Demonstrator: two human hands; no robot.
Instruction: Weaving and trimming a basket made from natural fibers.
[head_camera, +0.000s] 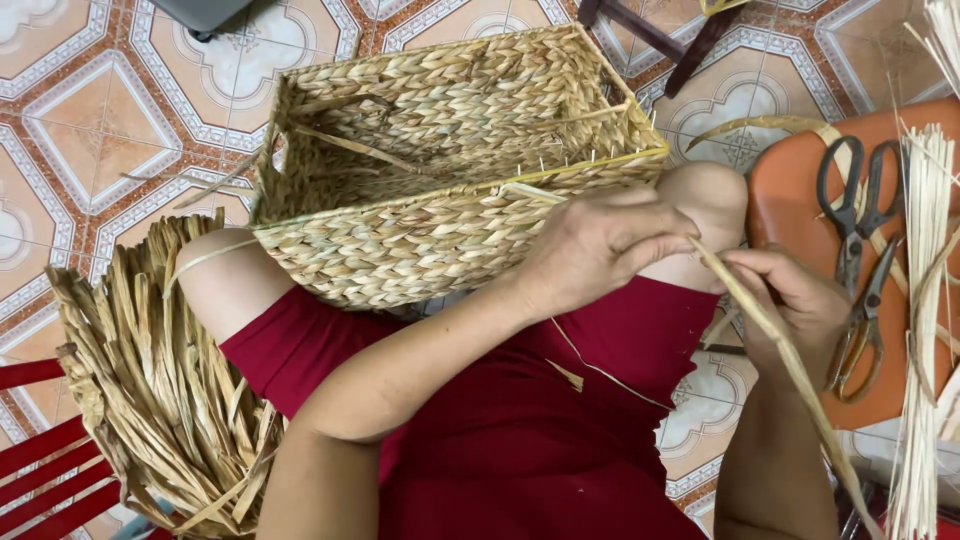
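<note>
Rectangular woven straw basket (440, 180) on lap. Left hand (600, 250) pinches long flat straw strand (790, 370) at rim; right hand (800, 305) grips same strand. Risk: over-tension snaps strand.

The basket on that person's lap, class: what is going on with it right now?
A person in red clothing sits with a rectangular woven basket resting on the knees. The left hand presses on the basket's near rim, while the right hand pinches a long dried fibre strand that runs down past the wrist. A heap of loose fibre lies at one side; scissors lie on an orange stool on the other, over a tiled floor.
</note>
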